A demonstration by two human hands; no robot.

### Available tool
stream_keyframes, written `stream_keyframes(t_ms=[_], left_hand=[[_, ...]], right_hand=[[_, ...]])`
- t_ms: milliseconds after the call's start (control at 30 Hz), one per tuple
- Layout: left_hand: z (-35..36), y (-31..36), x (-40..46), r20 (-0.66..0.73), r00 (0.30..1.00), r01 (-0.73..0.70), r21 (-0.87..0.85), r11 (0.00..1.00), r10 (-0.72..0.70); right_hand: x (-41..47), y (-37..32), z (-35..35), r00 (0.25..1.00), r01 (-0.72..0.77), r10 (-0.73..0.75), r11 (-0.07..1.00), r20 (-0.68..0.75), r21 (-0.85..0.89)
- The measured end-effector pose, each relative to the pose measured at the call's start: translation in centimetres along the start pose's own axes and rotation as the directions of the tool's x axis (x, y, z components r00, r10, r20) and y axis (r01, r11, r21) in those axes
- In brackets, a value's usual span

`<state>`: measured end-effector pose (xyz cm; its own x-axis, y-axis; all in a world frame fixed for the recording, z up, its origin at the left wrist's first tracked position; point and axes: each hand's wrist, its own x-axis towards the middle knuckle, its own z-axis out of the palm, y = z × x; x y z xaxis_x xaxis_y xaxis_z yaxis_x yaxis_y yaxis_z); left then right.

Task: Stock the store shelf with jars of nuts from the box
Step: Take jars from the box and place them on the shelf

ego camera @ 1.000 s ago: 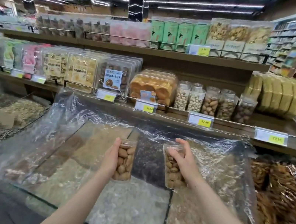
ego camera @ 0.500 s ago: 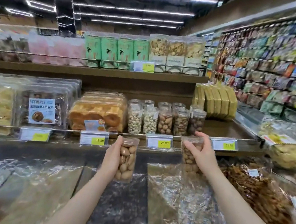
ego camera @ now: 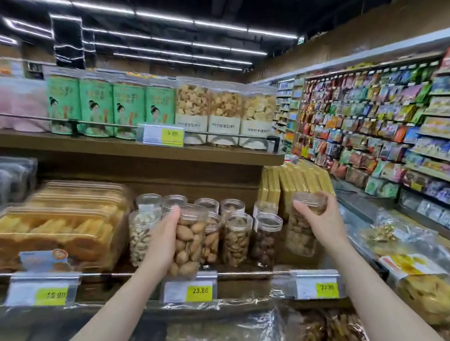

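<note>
The left hand (ego camera: 162,244) wraps its fingers round a clear jar of large pale-brown nuts (ego camera: 187,245), holding it upright in front of the lower shelf's rail, so that the jar hides part of the row behind it. The right hand (ego camera: 325,220) grips the top of a second clear jar (ego camera: 302,227) from above, at the right end of the row of jars (ego camera: 236,238); its contents are smeared by motion and look like small brown nuts, though I cannot tell whether its base touches the lower shelf (ego camera: 248,273). The shelved jars stand two deep, with cashew-like nuts at the left and darker nuts at the right; no label on any of them can be read. Under the left jar a yellow price tag (ego camera: 200,291) reads 23.80, a tag to the right (ego camera: 327,288) reads 23.80 as well, and one to the left (ego camera: 52,297) seems to read 15.80 but is blurred. Left of the jars sit clear trays of orange-brown biscuits (ego camera: 55,226), their sticker illegible. On the upper shelf (ego camera: 121,149) stand green tins showing a drawn figure (ego camera: 96,107) and tall clear tubs of pale snacks (ego camera: 224,114) with white bands of unreadable characters; its tag (ego camera: 175,134) starts with 9. Yellow packets (ego camera: 290,180) stand behind the right hand. The wall of packets (ego camera: 400,133) at right is too blurred to read, and both forearms are cut off by the bottom edge.
</note>
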<state>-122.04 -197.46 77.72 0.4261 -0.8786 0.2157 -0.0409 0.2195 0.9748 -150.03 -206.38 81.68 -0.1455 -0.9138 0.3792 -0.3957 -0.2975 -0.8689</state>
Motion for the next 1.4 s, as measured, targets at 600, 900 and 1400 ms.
stream_keyframes(t_ms=[600, 900, 1400], left_hand=[[1.7, -4.1, 2.0, -0.105, 0.994, -0.044, -0.043, 0.998, 0.039], [4.1, -1.5, -2.7, -0.019, 0.996, 0.083, -0.113, 0.99, -0.086], [6.7, 4.6, -5.0, 0.309, 0.948, -0.044, -0.102, 0.994, 0.074]], right_hand=[[7.7, 8.8, 4.4, 0.994, -0.099, 0.105, 0.984, 0.033, -0.147], [-7.0, -3.2, 6.4, 0.951, 0.252, -0.265, 0.963, 0.156, 0.099], [-9.7, -4.6, 5.6, 0.963, 0.183, -0.208, 0.971, 0.171, 0.155]])
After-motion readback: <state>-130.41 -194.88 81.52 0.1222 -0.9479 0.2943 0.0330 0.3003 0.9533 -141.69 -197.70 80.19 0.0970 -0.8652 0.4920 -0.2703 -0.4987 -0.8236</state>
